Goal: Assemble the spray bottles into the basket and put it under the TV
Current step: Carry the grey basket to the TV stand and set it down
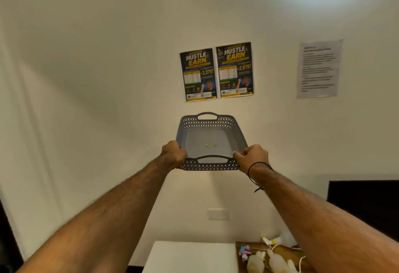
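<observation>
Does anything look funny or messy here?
Yes. The gray basket, held up high by both hands, has only a tiny scrap inside, while the spray bottles lie toppled on the wooden table below.

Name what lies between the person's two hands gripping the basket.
In the head view, the basket's near handle spans between the left hand and right hand.

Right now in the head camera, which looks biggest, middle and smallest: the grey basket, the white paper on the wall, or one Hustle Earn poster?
1. Grey basket, though it's nearer the camera.
2. White paper and Hustle Earn poster look too alike to rank.
</observation>
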